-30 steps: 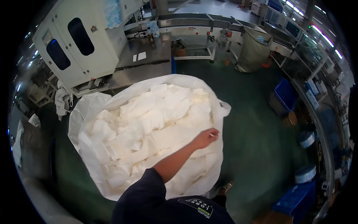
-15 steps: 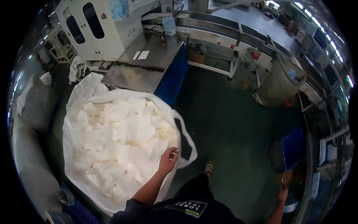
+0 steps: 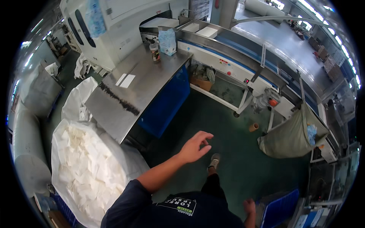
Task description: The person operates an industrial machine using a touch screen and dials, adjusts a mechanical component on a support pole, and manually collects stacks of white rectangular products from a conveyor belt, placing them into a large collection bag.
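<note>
In the head view, the left hand [image 3: 194, 146] is being held out empty, fingers spread, having left the big white sack of pads [image 3: 89, 167]; the sack is standing beside the steel counter [image 3: 133, 85]. The right hand [image 3: 249, 206] is hanging empty, well apart.

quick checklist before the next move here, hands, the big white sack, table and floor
1. Left hand free: ok, open, fingers spread, holding nothing, raised over the green floor.
2. Right hand free: cannot tell, low at the picture's edge, fingers unclear.
3. Big white sack upright: ok, standing open, filled with white sheets.
4. Hand on the sack: not ok, neither hand touches it.
5. Steel table surface: not ok, a bottle and a blue-white pack stand at its far end.
</note>
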`<state>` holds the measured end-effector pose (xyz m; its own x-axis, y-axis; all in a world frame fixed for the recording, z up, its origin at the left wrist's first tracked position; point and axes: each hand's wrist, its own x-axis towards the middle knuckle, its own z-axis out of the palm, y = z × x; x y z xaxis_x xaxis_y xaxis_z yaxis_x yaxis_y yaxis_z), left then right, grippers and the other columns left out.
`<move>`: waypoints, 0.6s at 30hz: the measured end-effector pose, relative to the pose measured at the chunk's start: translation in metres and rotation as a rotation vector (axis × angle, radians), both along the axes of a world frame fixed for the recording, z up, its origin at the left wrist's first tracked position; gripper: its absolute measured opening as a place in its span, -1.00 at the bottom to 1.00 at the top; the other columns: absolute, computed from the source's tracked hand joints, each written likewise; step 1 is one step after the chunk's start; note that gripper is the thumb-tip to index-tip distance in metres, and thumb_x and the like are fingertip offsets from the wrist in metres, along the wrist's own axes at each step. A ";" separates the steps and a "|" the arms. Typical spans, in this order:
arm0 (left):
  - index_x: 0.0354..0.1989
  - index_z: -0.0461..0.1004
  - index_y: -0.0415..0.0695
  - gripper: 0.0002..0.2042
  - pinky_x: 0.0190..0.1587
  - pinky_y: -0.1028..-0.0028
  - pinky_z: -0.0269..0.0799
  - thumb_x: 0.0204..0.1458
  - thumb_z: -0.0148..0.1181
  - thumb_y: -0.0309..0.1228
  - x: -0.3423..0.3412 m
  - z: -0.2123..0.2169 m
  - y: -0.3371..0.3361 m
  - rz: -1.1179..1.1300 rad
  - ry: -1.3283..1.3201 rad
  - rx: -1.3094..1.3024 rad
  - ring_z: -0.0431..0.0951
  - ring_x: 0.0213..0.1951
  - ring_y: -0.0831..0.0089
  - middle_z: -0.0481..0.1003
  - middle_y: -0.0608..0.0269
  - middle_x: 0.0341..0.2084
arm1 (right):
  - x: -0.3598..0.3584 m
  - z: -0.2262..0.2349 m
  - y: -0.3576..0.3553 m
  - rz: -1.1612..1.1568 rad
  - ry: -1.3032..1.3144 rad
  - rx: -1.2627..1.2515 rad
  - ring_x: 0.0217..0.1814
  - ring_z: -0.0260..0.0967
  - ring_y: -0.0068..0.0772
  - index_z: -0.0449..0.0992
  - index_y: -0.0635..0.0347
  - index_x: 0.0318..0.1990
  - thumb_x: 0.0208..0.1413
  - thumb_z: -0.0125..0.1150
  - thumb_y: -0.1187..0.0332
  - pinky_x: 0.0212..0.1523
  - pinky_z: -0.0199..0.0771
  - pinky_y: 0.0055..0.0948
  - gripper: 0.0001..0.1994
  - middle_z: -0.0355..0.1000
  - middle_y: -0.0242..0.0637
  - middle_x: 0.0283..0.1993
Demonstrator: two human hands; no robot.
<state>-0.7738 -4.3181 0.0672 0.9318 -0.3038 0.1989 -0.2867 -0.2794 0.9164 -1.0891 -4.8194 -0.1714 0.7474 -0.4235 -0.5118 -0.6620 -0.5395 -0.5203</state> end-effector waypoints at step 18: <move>0.24 0.33 -0.15 -0.49 0.06 0.37 0.51 0.12 0.33 -0.46 0.625 -0.068 0.083 0.368 0.278 -0.069 0.53 0.00 0.36 0.35 0.14 0.11 | 1.111 0.241 0.135 0.516 -0.635 0.124 0.44 0.28 0.04 0.17 0.24 0.47 0.20 0.28 0.35 0.37 0.29 -0.14 -0.31 0.28 -0.01 0.43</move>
